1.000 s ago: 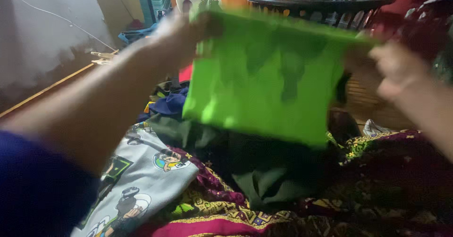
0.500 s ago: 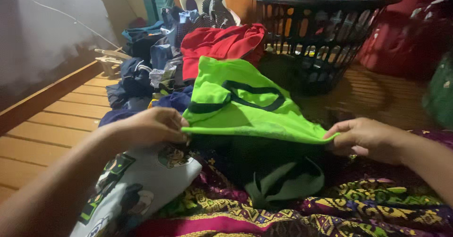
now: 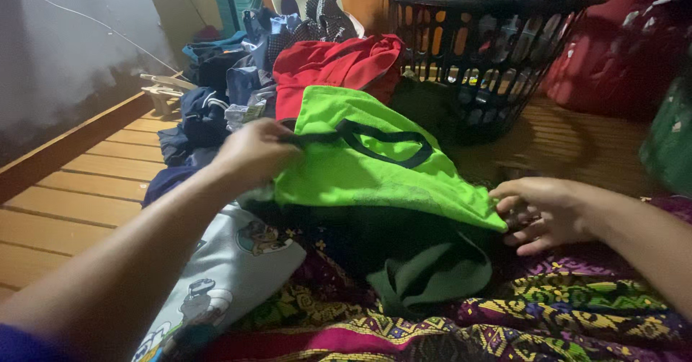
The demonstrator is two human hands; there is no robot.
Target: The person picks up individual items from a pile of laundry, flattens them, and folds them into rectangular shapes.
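Nearest the camera, a patterned purple and yellow cloth (image 3: pixel 504 311) is lying across the foreground, with a grey cartoon-print garment (image 3: pixel 231 275) beside it on the left and a dark green garment (image 3: pixel 432 275) resting on top. Just above these, the bright green shirt (image 3: pixel 367 167) is lying spread over the dark green garment, and both hands are working on it. The left hand (image 3: pixel 249 153) is gripping the shirt's left edge near the dark-trimmed sleeve, fingers closed on the fabric. The right hand (image 3: pixel 544 211) is resting at the shirt's lower right corner; its fingers are curled at the hem, but whether they are pinching it or only touching cannot be told. To fold this well, both hands should probably be keeping the fabric taut and flat between them, so that the edges are lining up and no creases are forming. The shirt is stretching between the two hands, its body lying ahead of the fingertips. Farther off, a red garment (image 3: pixel 339 63) is topping a heap of clothes (image 3: pixel 223 95) on the wooden floor (image 3: pixel 79 189), and a black laundry basket (image 3: pixel 490 38) is standing behind.
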